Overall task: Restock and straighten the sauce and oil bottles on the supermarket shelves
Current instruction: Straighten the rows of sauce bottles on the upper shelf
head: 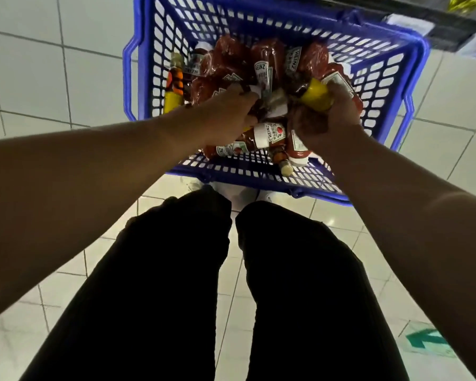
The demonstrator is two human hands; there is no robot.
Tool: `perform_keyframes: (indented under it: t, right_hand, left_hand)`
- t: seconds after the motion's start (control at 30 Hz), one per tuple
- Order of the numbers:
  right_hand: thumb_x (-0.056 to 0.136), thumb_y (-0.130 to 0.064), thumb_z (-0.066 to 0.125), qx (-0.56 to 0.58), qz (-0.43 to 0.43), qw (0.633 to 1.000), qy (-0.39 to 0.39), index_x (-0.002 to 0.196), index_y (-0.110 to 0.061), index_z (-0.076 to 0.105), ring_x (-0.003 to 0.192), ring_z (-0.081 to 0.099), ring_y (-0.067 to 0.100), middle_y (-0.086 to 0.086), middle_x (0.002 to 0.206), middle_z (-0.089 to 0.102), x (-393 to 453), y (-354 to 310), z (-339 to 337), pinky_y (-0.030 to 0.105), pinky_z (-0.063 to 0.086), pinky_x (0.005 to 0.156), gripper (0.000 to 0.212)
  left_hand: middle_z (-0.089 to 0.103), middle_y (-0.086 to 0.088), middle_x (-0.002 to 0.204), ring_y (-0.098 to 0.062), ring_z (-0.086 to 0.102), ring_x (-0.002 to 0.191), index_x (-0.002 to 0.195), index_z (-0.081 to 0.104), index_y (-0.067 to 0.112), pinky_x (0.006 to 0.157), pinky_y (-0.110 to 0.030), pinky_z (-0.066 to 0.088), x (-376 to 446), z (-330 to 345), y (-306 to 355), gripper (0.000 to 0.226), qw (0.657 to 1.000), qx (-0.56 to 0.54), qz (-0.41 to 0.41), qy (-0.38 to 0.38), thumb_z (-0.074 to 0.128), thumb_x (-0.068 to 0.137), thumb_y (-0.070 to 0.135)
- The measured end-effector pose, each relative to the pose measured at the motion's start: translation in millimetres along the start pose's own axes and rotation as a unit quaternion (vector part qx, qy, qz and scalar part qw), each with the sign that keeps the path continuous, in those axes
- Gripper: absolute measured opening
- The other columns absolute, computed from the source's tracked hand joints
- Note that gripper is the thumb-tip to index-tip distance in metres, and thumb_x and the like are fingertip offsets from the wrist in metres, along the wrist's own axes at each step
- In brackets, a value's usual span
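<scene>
The floor is covered with pale square tiles, and a blue plastic shopping basket stands on it in front of the person, whose legs in dark trousers fill the lower middle of the view.

At the left wall inside the basket, a slim bottle with a yellow lower part and an orange label stands apart from the rest. Next to it, the basket is full of Heinz ketchup bottles, which lie in a loose heap in different directions, some with the white cap up and some on their side.

The left hand reaches into the middle of the heap. Its fingers are curled down around a ketchup bottle with a white label, but how firmly they hold it is hard to see because of blur. Just below this hand, another ketchup bottle lies on its side near the front wall of the basket.

The right hand is also in the basket, and its fingers are wrapped around a bottle with a yellow cap, which points up and to the left.

At the lower right, a green arrow mark is on the floor. At the upper right, the dark edge of a shelf with price tags is visible.
</scene>
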State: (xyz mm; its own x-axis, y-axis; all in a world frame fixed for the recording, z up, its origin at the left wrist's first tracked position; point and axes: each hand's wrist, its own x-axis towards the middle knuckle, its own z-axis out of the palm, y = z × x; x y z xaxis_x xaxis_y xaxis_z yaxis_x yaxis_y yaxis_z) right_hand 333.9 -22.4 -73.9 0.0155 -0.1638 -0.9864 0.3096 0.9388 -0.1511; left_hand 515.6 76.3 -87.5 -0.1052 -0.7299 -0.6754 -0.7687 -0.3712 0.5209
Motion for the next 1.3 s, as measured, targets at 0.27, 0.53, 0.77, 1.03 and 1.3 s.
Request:
perform_keyframes:
  t: [0.27,0.53,0.77,1.03,1.3]
  right_hand:
    - [0.092,-0.02,0.057,-0.108,-0.018,0.983,-0.144,0.066,-0.007,0.073,0.078,0.072,0.028,0.011,0.078,0.07,-188.6,-30.0,-6.1,0.048,0.059,0.083,0.033]
    - [0.093,-0.015,0.056,-0.203,-0.113,0.94,-0.248,0.104,-0.01,0.057,0.085,0.065,0.034,0.01,0.087,0.059,-454.7,-61.0,40.6,0.06,0.056,0.081,0.011]
    - [0.079,-0.002,0.059,-0.267,-0.264,0.836,-0.399,0.133,-0.008,0.052,0.095,0.07,0.034,0.017,0.113,0.066,-649.8,-87.4,96.6,0.045,0.06,0.075,0.055]
    - [0.086,-0.007,0.059,-0.268,-0.411,0.705,-0.512,0.127,-0.011,0.062,0.106,0.068,0.039,0.024,0.119,0.067,-811.7,-114.3,133.2,0.05,0.056,0.092,0.042]
    - [0.078,-0.018,0.069,-0.213,-0.477,0.714,-0.467,0.121,-0.018,0.068,0.095,0.073,0.037,0.017,0.109,0.072,-893.3,-149.2,141.8,0.041,0.06,0.067,0.042]
  left_hand:
    - [0.072,0.0,0.11,-0.022,0.071,0.105,0.114,0.065,0.027,0.08,-0.041,0.061,-129.2,-94.1,86.3,0.018,0.8,-0.596,-0.073,-0.026,0.051,0.103,0.034]
    - [0.064,-0.009,0.091,-0.023,0.062,0.076,0.121,0.052,0.009,0.068,-0.033,0.053,-293.4,-280.5,223.6,0.028,0.715,-0.698,0.033,-0.004,0.056,0.097,0.021]
    - [0.055,-0.014,0.086,-0.027,0.051,0.068,0.115,0.053,0.008,0.059,-0.035,0.046,-420.3,-428.9,301.8,0.061,0.685,-0.674,0.275,-0.036,0.087,0.065,0.016]
    - [0.052,-0.015,0.089,-0.027,0.053,0.07,0.124,0.047,0.005,0.067,-0.04,0.044,-508.3,-526.0,370.5,0.054,0.648,-0.603,0.46,-0.07,0.076,0.082,0.02]
    - [0.057,-0.015,0.088,-0.026,0.054,0.064,0.114,0.056,0.01,0.054,-0.032,0.046,-563.5,-591.0,441.6,0.052,0.64,-0.584,0.498,0.041,0.084,0.074,0.029]
